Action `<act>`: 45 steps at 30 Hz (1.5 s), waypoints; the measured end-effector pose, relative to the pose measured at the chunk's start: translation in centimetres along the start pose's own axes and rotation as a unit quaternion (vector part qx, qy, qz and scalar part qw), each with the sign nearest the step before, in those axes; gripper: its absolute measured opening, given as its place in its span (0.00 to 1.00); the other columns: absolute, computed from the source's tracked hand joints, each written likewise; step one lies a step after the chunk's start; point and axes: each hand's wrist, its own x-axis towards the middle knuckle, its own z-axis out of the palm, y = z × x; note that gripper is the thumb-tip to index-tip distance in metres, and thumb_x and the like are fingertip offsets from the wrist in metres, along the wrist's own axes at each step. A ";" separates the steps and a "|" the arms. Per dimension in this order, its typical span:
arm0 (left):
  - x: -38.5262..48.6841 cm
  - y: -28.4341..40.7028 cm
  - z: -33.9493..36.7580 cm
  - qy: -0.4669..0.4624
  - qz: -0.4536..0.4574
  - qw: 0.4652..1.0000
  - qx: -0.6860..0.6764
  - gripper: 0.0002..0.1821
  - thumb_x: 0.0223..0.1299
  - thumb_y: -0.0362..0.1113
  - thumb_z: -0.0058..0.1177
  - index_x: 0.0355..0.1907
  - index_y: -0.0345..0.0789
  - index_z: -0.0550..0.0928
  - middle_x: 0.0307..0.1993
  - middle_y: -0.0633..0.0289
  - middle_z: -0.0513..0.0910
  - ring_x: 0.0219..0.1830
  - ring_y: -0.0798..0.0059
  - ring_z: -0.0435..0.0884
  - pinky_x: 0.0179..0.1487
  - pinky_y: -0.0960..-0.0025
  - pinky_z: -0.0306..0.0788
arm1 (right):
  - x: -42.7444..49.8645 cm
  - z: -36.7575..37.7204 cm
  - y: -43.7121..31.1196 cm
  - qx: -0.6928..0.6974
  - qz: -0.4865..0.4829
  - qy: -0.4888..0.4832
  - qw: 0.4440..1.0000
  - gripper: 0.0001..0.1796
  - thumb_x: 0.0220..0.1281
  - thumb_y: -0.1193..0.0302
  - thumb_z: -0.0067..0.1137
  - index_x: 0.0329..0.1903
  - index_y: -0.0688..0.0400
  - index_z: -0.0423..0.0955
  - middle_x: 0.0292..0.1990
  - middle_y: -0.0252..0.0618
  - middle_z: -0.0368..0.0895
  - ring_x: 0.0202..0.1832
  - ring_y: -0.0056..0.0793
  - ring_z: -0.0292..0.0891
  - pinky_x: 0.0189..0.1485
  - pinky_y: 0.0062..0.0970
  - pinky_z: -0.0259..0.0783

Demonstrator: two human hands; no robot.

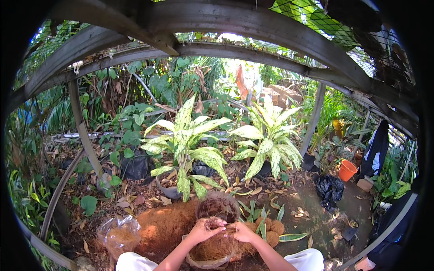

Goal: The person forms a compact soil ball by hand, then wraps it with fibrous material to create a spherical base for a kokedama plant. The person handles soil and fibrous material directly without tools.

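My left hand [209,228] and my right hand [239,231] meet over a tub of brown coconut fibre [212,247], fingers pinched round a small clump of dark fibre. Soil clings to the left hand. Just beyond them stands a round container with dark, soil-stained insides [218,206]. Several round fibre balls [272,238] lie to the right beside cut snake plant leaves [292,236]. A heap of reddish-brown coir [166,225] is on the left, near a clear plastic bag of fibre [120,233].
Two potted variegated plants [184,145] [268,139] stand ahead. A black plastic bag [329,191] and an orange pot [347,170] sit to the right. A curved rail [383,233] runs low at the right; beams [237,17] cross overhead.
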 end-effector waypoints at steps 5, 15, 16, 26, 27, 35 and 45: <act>0.1 0.1 0.5 -0.029 0.054 0.998 -0.007 0.18 0.51 0.36 0.65 0.45 0.33 0.79 0.42 0.62 0.83 0.45 0.78 0.80 0.52 0.72 0.72 | -1.1 -1.1 -0.4 0.034 0.092 -0.015 0.995 0.18 0.49 0.84 0.54 0.46 0.66 0.76 0.32 0.34 0.80 0.29 0.17 0.68 0.32 0.22 0.66; 0.2 -1.6 0.3 0.081 0.016 0.996 0.036 0.06 0.53 0.28 0.62 0.32 0.30 0.80 0.33 0.63 0.83 0.37 0.82 0.80 0.43 0.74 0.73 | -0.5 0.4 -0.6 0.099 -0.042 0.033 0.994 0.16 0.56 0.70 0.63 0.46 0.63 0.76 0.35 0.32 0.82 0.36 0.16 0.70 0.43 0.23 0.68; 0.1 -1.7 0.3 0.077 -0.003 0.996 0.035 0.08 0.53 0.30 0.63 0.34 0.30 0.80 0.33 0.63 0.83 0.37 0.81 0.80 0.44 0.74 0.73 | -0.2 0.7 -0.4 0.104 -0.048 0.032 0.993 0.18 0.52 0.84 0.54 0.49 0.65 0.74 0.38 0.30 0.80 0.40 0.14 0.69 0.44 0.19 0.67; -1.2 -1.0 -1.2 0.013 -0.127 0.991 0.025 0.23 0.49 0.42 0.68 0.45 0.33 0.78 0.42 0.63 0.82 0.46 0.78 0.78 0.55 0.71 0.70 | -0.1 -0.1 -2.6 0.162 0.015 0.109 0.981 0.18 0.57 0.71 0.63 0.50 0.62 0.76 0.44 0.34 0.82 0.45 0.22 0.75 0.51 0.24 0.69; -1.3 -1.2 -1.4 0.045 -0.115 0.991 0.050 0.22 0.49 0.41 0.67 0.45 0.32 0.79 0.42 0.61 0.83 0.46 0.76 0.79 0.55 0.69 0.70 | 0.1 -0.1 -2.8 0.120 0.006 0.128 0.984 0.21 0.54 0.67 0.66 0.50 0.61 0.75 0.46 0.33 0.81 0.47 0.23 0.74 0.53 0.25 0.68; -1.2 -1.6 -1.3 0.099 -0.060 0.993 0.030 0.13 0.55 0.32 0.61 0.41 0.30 0.79 0.39 0.62 0.83 0.41 0.80 0.79 0.49 0.73 0.71 | 0.5 0.9 -3.5 0.106 -0.021 0.104 0.989 0.25 0.46 0.83 0.64 0.52 0.65 0.73 0.41 0.38 0.82 0.39 0.20 0.75 0.42 0.24 0.71; -2.1 0.5 -3.1 0.077 -0.092 0.992 0.046 0.23 0.54 0.38 0.63 0.52 0.32 0.76 0.47 0.59 0.80 0.50 0.72 0.76 0.56 0.68 0.68 | 1.9 1.2 -2.6 0.208 0.015 0.149 0.967 0.16 0.51 0.86 0.53 0.46 0.68 0.75 0.33 0.38 0.82 0.30 0.19 0.73 0.32 0.23 0.69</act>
